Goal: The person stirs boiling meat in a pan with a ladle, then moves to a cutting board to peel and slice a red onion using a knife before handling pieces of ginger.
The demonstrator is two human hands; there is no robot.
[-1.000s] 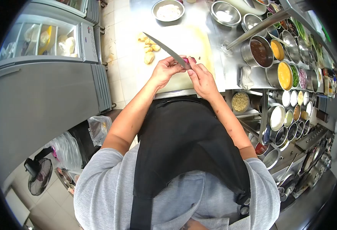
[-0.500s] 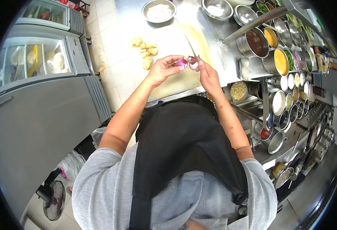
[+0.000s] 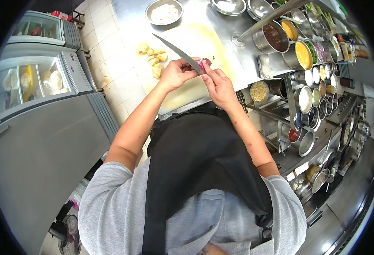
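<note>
Over the cutting board [image 3: 180,95], my right hand [image 3: 218,88] grips a long knife [image 3: 176,49], its blade pointing up and to the left. A purple-red onion [image 3: 202,64] is held between my fingers, close to the blade's base. My left hand [image 3: 175,75] is closed around the onion's left side, and my fingers partly hide it. Several peeled yellowish pieces [image 3: 156,70] lie on the board's left part. A small dark scrap [image 3: 213,57] lies just beyond the onion.
A steel bowl with pale contents [image 3: 164,12] stands behind the board. More empty steel bowls [image 3: 229,5] are at the back. Pots of sauce [image 3: 302,55] and a metal post [image 3: 268,21] stand to the right. A grey fridge [image 3: 46,157] is on the left.
Half a second ago the knife pointed away and the onion pieces were apart between my hands. Now the blade points up-left across the onion and my hands are together. The whole view has shifted.
</note>
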